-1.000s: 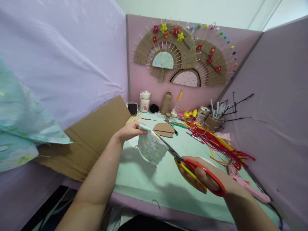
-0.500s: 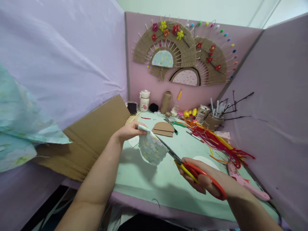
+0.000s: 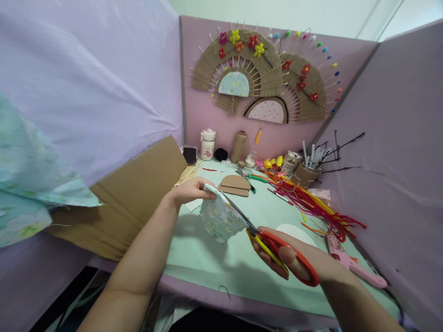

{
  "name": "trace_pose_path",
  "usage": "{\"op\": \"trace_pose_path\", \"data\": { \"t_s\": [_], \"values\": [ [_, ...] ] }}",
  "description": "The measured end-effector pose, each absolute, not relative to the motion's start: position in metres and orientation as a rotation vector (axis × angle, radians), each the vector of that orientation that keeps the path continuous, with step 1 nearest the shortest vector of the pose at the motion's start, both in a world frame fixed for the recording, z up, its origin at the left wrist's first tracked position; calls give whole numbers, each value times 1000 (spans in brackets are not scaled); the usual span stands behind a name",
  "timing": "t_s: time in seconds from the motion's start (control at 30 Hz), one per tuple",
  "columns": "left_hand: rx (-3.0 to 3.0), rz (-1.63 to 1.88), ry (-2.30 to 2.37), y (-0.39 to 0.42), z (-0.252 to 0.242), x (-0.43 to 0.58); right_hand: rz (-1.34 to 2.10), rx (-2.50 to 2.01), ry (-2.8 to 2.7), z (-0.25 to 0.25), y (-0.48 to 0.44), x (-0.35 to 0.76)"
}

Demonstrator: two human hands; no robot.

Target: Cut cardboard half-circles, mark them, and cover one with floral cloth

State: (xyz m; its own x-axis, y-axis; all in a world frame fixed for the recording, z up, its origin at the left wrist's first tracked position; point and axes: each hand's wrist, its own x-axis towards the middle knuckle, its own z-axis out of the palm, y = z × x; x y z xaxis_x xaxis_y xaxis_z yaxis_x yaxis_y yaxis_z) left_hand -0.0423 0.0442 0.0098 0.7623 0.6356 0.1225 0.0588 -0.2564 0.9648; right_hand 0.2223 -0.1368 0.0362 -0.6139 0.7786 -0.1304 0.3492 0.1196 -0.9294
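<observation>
Between thumb and fingers, my left hand (image 3: pixel 194 190) pinches the upper edge of a pale blue floral fabric piece (image 3: pixel 221 219), which hangs above the table. My right hand (image 3: pixel 280 256) grips a pair of scissors (image 3: pixel 268 246) by its red and yellow handles. The blades reach up and left along the fabric's upper edge, their tip close to my left fingers. Behind the fabric lie cardboard half-circles (image 3: pixel 236 183) on the pale green tabletop (image 3: pixel 249 281).
Red and orange pipe cleaners (image 3: pixel 311 203) lie to the right, near a pink glue gun (image 3: pixel 356 263). A cardboard sheet (image 3: pixel 138 193) leans at the left. Along the back stand a white bottle (image 3: pixel 207 145) and a twine spool (image 3: pixel 238 146). Woven fans (image 3: pixel 238 60) hang on the back panel.
My left hand and the fabric have shifted slightly right and down. My right hand has moved a little left with the scissors, whose handles are spread wider apart.
</observation>
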Motion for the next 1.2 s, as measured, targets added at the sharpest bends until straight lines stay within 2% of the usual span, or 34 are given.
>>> {"op": "trace_pose_path", "data": {
  "t_s": [0.23,0.67,1.2],
  "values": [
    [1774,567,524,45,6,-41,1383,-1079,-2029,28,-134,224],
    [1750,565,508,41,10,-39,1451,-1388,-1845,36,-137,220],
    [1870,544,502,38,14,-36,1505,-1074,-1980,29,-137,225]
  ]
}}
